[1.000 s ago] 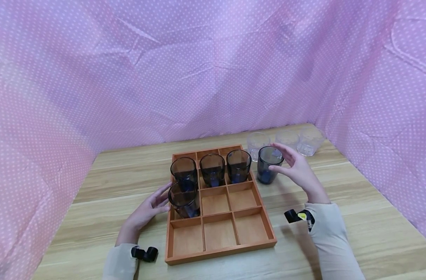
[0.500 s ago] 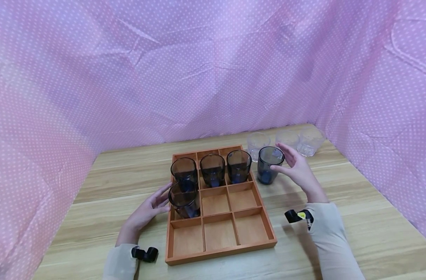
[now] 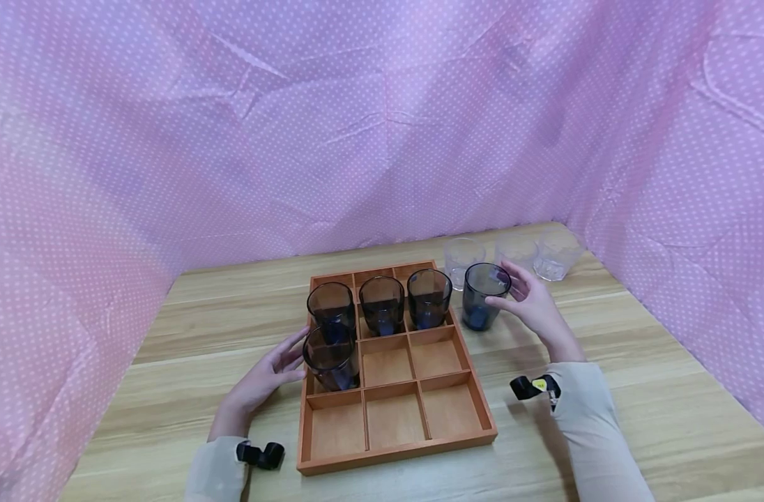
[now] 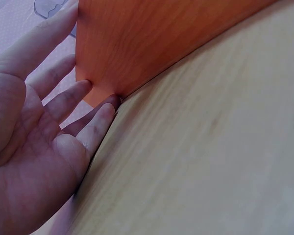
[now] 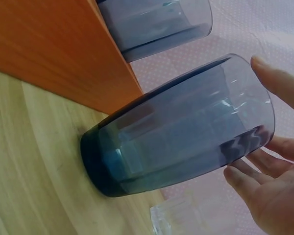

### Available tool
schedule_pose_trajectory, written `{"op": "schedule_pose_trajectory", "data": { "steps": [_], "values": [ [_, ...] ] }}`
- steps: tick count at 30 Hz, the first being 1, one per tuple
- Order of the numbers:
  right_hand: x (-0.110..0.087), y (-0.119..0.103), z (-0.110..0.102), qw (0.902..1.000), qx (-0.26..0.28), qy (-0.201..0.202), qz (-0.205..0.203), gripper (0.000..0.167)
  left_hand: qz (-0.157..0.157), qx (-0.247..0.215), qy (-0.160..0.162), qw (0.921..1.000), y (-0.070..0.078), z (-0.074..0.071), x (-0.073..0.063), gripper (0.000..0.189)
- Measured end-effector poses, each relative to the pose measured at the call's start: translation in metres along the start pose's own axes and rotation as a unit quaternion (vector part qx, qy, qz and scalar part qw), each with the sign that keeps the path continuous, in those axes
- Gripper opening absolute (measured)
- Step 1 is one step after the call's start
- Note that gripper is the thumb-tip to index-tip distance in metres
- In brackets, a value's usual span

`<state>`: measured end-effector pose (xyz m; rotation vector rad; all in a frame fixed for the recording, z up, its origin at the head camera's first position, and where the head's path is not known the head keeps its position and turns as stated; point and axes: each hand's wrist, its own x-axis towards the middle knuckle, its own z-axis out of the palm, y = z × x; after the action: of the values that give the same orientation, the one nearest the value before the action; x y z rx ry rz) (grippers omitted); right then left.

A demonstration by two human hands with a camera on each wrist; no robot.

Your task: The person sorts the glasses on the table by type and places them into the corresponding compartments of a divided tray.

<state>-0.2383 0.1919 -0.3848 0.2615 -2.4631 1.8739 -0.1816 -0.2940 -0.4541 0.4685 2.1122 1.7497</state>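
Observation:
A wooden divided tray (image 3: 397, 453) lies in the middle of the table. A dark glass tumbler (image 3: 332, 359) stands in its middle-left compartment, with three more in the row behind. My left hand (image 3: 265, 380) is at the tray's left side; in the left wrist view its fingertips (image 4: 83, 85) touch the orange-brown wall. Right of the tray another dark tumbler (image 3: 481, 310) stands upright on the table. My right hand (image 3: 532, 307) is around its upper right side, fingers loosely extended. In the right wrist view the thumb is by the rim and the fingers are beside the tumbler (image 5: 181, 127).
Several clear glasses (image 3: 553, 261) stand at the table's back right, close behind the dark tumbler. The wooden table (image 3: 231, 307) is bordered by a pink dotted cloth (image 3: 369, 139) at the back and sides. Wrist cameras (image 3: 529, 388) are strapped to both sleeves.
The fingers of my right hand have drawn back slightly to the right at the tumbler's rim, while its thumb stays in front. The left hand, tray and glasses look unchanged.

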Motion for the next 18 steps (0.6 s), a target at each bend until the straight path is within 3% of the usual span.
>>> {"op": "schedule_pose_trajectory", "data": {
  "steps": [11, 18],
  "values": [
    [0.002, 0.007, -0.001, 0.9993, -0.033, 0.005, 0.019, 0.075, 0.002, 0.004, 0.004, 1.0, -0.004, 0.0, -0.001, 0.078],
    [0.007, 0.012, -0.005, 0.9975, -0.07, 0.003, 0.003, 0.072, 0.01, 0.002, 0.001, 1.0, -0.005, 0.0, 0.0, 0.078]
  ]
}}
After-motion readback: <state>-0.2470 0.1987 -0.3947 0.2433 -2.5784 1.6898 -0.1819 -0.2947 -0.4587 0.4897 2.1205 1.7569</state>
